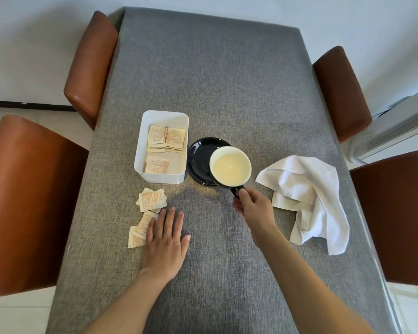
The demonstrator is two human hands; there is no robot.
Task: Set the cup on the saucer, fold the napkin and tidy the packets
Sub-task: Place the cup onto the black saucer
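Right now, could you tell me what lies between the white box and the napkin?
In the head view, the black saucer and the cup, held by the right hand.

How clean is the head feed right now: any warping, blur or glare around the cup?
Head view: wide-angle warp bows the grey cloth-covered table edges and brown chairs; the right hand holding the black cup with cream inside by its handle looks slightly motion-blurred; soft light, faint shadow under the cup, no harsh glare; the white crumpled napkin stays readable.
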